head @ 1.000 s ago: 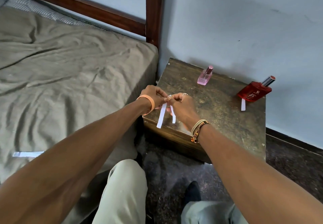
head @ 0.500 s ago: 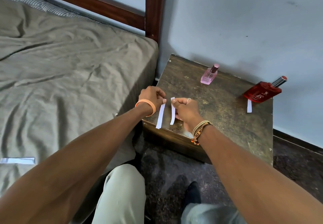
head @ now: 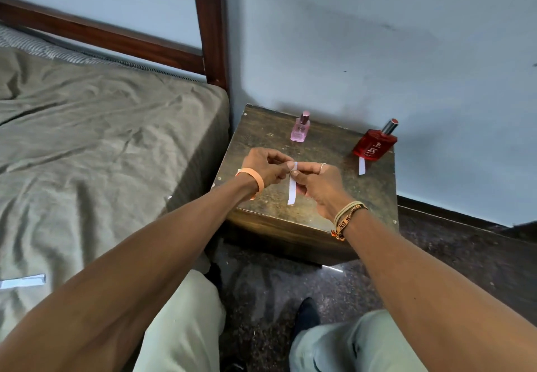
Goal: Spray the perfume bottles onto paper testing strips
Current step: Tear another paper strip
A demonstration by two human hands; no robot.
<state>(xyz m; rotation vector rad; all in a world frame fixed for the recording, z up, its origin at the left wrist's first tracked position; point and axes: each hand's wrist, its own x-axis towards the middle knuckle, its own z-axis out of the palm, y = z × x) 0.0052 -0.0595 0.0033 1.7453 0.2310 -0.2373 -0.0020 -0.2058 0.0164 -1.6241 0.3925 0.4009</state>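
Both hands meet above the dark wooden side table [head: 334,197]. My left hand [head: 266,165] and my right hand [head: 315,183] pinch the top of a white paper strip [head: 292,190] that hangs down between them; whether it is one strip or two stacked I cannot tell. A small pink perfume bottle [head: 300,129] stands upright at the back of the table. A red perfume bottle [head: 374,145] with a silver cap stands at the back right, with another white strip [head: 361,166] lying in front of it.
A bed with an olive sheet [head: 101,154] fills the left side, with a white strip [head: 23,281] lying on it near the front. A wooden bedpost [head: 210,23] rises beside the table. My knees [head: 186,328] are below, over a dark speckled floor [head: 450,270].
The two strips, held apart half a second ago, have come together between my fingertips. The view has tilted, so the bottles now appear upright.
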